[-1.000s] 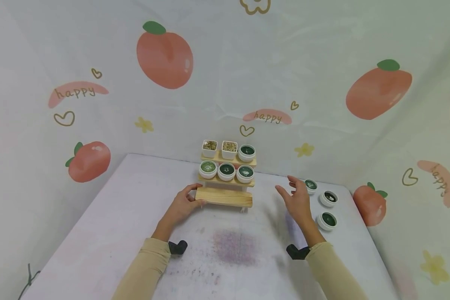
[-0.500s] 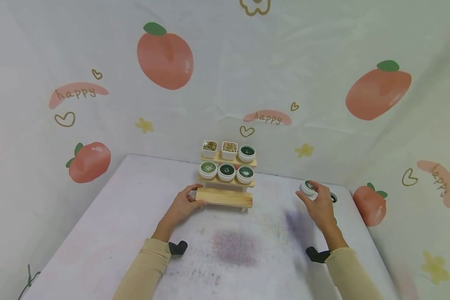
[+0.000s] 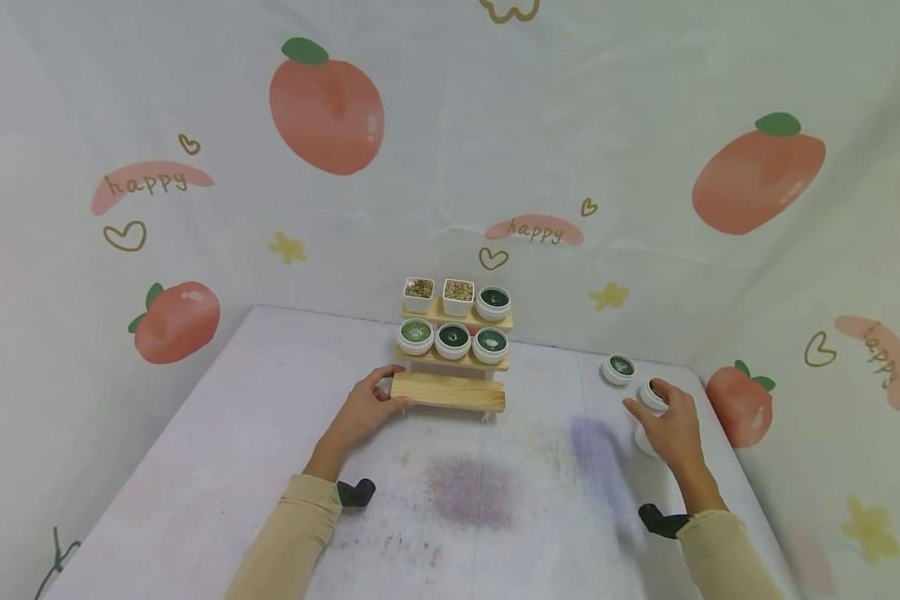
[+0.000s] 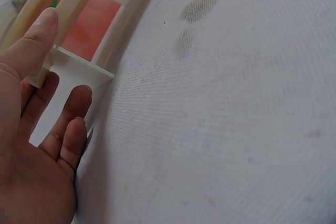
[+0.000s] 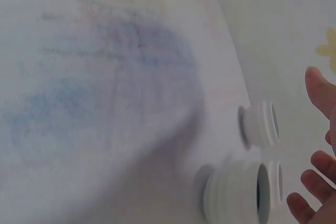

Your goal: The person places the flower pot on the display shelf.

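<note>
A tiered plant stand with wooden shelves (image 3: 450,393) stands toward the back of the table. My left hand (image 3: 366,410) pinches the left end of its lowest shelf, thumb in front and fingers behind; in the left wrist view the thumb (image 4: 37,40) lies against the wood beside a white support (image 4: 79,72). At the right, my right hand (image 3: 672,427) hovers with spread fingers over small round white pots. Its fingertips reach the rim of the middle pot (image 3: 648,400), while the hand partly hides the nearest pot (image 3: 644,442). The far pot (image 3: 618,369), with dark green contents, stands apart.
The upper shelves carry round white pots (image 3: 453,340) with green contents and two square pots (image 3: 458,297) with grainy contents. A fruit-printed cloth wall (image 3: 450,167) closes off the back and right. Purple and blue stains (image 5: 131,66) mark the tabletop (image 3: 292,358).
My right hand has moved rightward, past the far pot, to above the middle and nearest pots. The left hand keeps its hold on the lowest shelf.
</note>
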`<action>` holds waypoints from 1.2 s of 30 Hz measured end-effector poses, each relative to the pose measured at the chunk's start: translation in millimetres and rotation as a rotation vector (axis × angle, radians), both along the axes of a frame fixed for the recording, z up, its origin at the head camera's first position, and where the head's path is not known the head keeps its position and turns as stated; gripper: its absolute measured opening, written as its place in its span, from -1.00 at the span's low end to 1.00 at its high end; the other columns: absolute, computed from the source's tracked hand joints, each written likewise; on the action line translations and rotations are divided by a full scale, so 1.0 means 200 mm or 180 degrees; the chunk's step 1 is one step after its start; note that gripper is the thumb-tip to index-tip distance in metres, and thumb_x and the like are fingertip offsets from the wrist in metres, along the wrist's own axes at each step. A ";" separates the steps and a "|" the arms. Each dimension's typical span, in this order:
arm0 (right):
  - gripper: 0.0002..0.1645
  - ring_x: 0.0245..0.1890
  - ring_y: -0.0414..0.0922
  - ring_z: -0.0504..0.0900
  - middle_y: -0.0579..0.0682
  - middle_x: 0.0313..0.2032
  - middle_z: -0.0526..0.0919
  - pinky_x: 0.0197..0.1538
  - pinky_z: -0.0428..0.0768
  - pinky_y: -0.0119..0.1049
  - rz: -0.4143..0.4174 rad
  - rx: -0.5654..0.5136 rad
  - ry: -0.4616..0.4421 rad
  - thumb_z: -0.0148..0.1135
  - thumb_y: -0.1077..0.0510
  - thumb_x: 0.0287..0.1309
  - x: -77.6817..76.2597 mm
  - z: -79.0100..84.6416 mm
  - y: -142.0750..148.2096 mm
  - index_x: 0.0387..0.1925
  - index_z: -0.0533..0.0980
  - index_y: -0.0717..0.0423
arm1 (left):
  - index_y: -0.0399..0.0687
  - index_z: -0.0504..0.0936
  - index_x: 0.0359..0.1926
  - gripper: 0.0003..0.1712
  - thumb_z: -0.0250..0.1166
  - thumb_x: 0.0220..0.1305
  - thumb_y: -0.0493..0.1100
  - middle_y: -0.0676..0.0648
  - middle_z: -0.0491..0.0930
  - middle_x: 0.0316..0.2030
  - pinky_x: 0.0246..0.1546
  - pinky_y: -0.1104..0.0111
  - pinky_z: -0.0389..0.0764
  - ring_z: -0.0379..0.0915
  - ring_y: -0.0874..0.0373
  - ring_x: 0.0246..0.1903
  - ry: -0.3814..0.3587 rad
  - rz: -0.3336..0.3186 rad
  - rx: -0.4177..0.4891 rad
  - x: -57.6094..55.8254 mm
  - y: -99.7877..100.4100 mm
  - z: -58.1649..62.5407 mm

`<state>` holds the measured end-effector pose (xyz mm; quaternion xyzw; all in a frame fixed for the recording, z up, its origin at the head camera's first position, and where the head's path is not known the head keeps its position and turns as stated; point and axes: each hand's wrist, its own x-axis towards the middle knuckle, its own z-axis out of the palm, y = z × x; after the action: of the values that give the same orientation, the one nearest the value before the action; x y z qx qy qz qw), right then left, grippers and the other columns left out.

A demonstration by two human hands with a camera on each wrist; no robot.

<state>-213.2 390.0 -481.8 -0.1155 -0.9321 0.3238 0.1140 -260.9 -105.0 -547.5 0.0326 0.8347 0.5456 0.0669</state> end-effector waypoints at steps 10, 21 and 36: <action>0.02 0.32 0.43 0.27 0.58 0.29 0.29 0.36 0.29 0.31 0.0018 0.0059 -0.0381 0.44 -0.05 0.21 0.06 -0.08 0.09 0.41 0.20 0.52 | 0.17 0.46 0.38 -0.23 0.54 0.16 0.02 -0.07 0.57 -0.46 -0.47 0.38 0.41 0.39 0.19 -0.51 0.0037 -0.0028 0.0007 0.00 0.00 -0.01; 0.12 0.38 0.49 0.17 0.64 0.35 0.17 0.44 0.19 0.32 -0.0057 -0.0024 -0.0918 0.42 -0.11 0.20 0.06 -0.18 0.12 0.45 0.09 0.51 | 0.15 0.46 0.37 -0.22 0.54 0.16 0.03 -0.09 0.59 -0.42 -0.48 0.38 0.41 0.40 0.19 -0.50 0.0048 -0.0038 0.0018 0.00 0.00 -0.02; -0.04 0.34 0.55 0.19 0.65 0.34 0.17 0.40 0.21 0.35 0.0057 -0.0027 -0.0959 0.27 0.09 0.25 0.07 -0.17 0.11 0.45 0.05 0.49 | 0.17 0.46 0.37 -0.22 0.55 0.16 0.02 -0.08 0.58 -0.44 -0.47 0.39 0.40 0.39 0.17 -0.49 0.0033 -0.0015 0.0020 0.00 0.00 -0.01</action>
<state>-200.2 411.6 -516.8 -0.1550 -0.9383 0.3077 -0.0307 -260.8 -105.4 -548.7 0.0375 0.8333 0.5479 0.0638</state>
